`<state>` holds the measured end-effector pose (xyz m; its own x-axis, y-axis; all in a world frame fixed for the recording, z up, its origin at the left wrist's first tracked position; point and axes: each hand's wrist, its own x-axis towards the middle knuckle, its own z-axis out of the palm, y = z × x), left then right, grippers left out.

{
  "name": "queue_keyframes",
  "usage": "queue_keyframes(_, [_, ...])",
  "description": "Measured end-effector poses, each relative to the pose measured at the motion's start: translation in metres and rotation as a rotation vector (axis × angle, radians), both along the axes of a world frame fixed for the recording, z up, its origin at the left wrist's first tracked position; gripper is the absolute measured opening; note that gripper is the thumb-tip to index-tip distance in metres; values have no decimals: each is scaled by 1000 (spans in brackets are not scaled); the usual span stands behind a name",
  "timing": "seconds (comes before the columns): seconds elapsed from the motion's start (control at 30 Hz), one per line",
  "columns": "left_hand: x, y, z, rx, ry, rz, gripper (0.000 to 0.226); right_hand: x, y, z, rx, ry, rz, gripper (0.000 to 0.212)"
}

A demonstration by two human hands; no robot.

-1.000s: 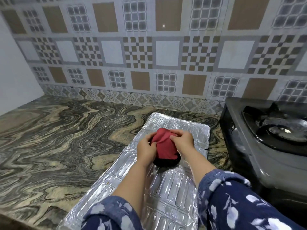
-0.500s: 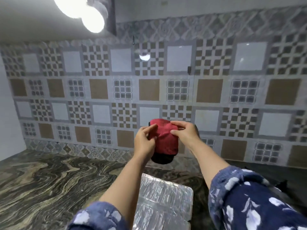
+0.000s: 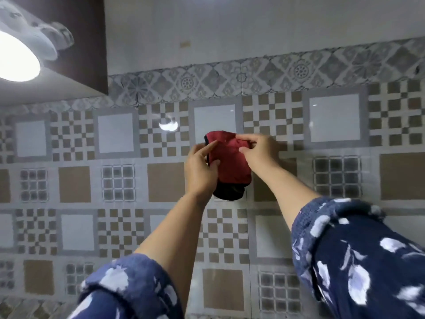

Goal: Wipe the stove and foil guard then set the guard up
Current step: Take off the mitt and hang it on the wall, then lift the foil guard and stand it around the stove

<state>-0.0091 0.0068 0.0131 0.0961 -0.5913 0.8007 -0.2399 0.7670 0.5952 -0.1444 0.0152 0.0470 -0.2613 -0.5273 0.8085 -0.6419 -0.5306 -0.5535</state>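
A folded red cloth [image 3: 230, 162] with a dark lower edge is raised in front of the tiled wall, held between both hands. My left hand [image 3: 200, 171] grips its left side, thumb on the front. My right hand [image 3: 259, 153] pinches its top right corner. The stove and the foil guard are out of view; the camera looks up at the wall.
Patterned wall tiles [image 3: 335, 118] fill the view. A dark cabinet [image 3: 87, 42] hangs at upper left with a bright lamp [image 3: 16, 58] under it. A strip of countertop [image 3: 13, 309] shows at the bottom left corner.
Both hands lifted the red cloth off the foil guard and raised it before the wall. The view tilted upward, so the guard, counter and stove dropped out of sight.
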Motion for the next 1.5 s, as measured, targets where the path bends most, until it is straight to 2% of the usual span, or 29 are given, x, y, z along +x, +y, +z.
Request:
queue_keyframes(0.07, [-11,-19,14,-39,-38,38,50,-5,-22,10,-28,69,-74,36])
queue_keyframes(0.17, [-21,-45,17,-11,-204,154,54,-10,-47,4,-55,242,-210,38])
queue_keyframes(0.37, [-18,-64,-18,-26,-318,145,52,-10,-60,-28,-164,261,-235,35])
queue_keyframes(0.5, [-21,-56,-33,19,-292,55,46,-11,-57,-46,-38,265,-253,28])
queue_keyframes(0.57, [-22,-43,-39,77,-263,-13,46,-13,-49,-57,-3,378,-374,27])
queue_keyframes(0.7, [-10,-17,-52,200,-391,-8,65,-4,-23,-77,218,357,-438,34])
queue_keyframes(0.77, [1,-1,-61,250,-499,63,64,3,-5,-89,339,397,-438,59])
queue_keyframes(0.8, [8,8,-67,277,-548,96,58,7,6,-92,354,404,-438,65])
queue_keyframes(0.9, [31,43,-84,385,-723,157,42,25,35,-103,407,416,-288,62])
queue_keyframes(0.97, [50,69,-97,491,-822,157,41,45,57,-111,551,483,-174,60])
queue_keyframes(1.03, [76,95,-114,588,-865,162,43,67,81,-126,631,568,-172,63])
queue_keyframes(1.1, [106,124,-133,665,-873,194,41,89,105,-147,704,593,-110,58])
queue_keyframes(1.23, [172,189,-173,763,-869,259,33,142,143,-187,777,604,113,34])
queue_keyframes(1.5, [289,320,-273,1100,-770,389,34,273,243,-308,890,787,478,28])
